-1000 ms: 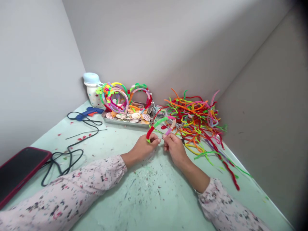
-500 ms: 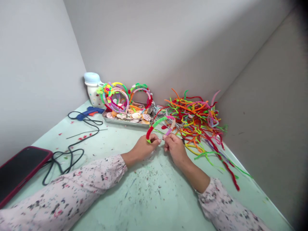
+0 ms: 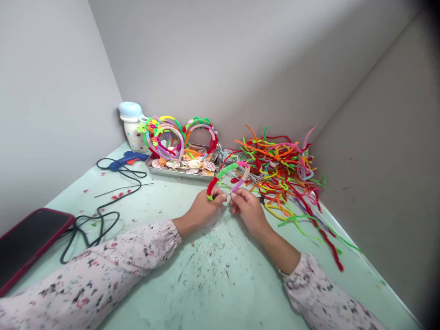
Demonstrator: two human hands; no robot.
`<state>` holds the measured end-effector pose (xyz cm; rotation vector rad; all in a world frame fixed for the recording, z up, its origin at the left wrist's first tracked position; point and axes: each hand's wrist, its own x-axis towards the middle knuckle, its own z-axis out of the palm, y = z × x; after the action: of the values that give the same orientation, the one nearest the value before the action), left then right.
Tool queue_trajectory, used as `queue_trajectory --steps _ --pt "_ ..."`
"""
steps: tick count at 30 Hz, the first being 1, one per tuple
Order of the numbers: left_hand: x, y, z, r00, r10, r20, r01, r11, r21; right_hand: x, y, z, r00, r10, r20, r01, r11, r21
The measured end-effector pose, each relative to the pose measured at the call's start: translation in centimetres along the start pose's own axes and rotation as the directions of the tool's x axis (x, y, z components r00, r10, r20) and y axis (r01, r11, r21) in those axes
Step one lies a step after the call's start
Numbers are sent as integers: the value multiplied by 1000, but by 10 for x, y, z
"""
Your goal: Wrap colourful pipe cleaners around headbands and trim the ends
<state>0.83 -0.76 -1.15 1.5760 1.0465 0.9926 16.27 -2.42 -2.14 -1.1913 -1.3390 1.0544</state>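
Observation:
A headband (image 3: pixel 227 170) wrapped in red, green, pink and purple fuzzy stems arches above my two hands. My left hand (image 3: pixel 205 207) is closed on its green-and-red left end. At the purple right end, my right hand (image 3: pixel 250 211) is closed, with thumb and fingertips pinched at the band's tip. The fingertips of both hands nearly meet beneath the arch. Just behind the headband lies a heap of colourful pipe cleaners (image 3: pixel 275 160).
A metal tray (image 3: pixel 182 173) of shells has finished headbands (image 3: pixel 168 137) standing at it. A white cup (image 3: pixel 133 133), a blue glue gun (image 3: pixel 127 160) and its black cable (image 3: pixel 101 220) are at left. A phone (image 3: pixel 30 243) lies nearest at left.
Both hands and the headband have shifted slightly up and left. The hold on the band looks the same.

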Motion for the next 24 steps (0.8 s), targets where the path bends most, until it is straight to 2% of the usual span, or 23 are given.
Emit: queue_trajectory --steps 14,24 --pt "-2 0 -1 998 46 49 -47 999 27 1 4 -1 999 12 -35 -10 999 34" --pt "-1 2 -1 998 16 56 -15 1000 -9 0 0 2 999 21 -42 -19 998 55"
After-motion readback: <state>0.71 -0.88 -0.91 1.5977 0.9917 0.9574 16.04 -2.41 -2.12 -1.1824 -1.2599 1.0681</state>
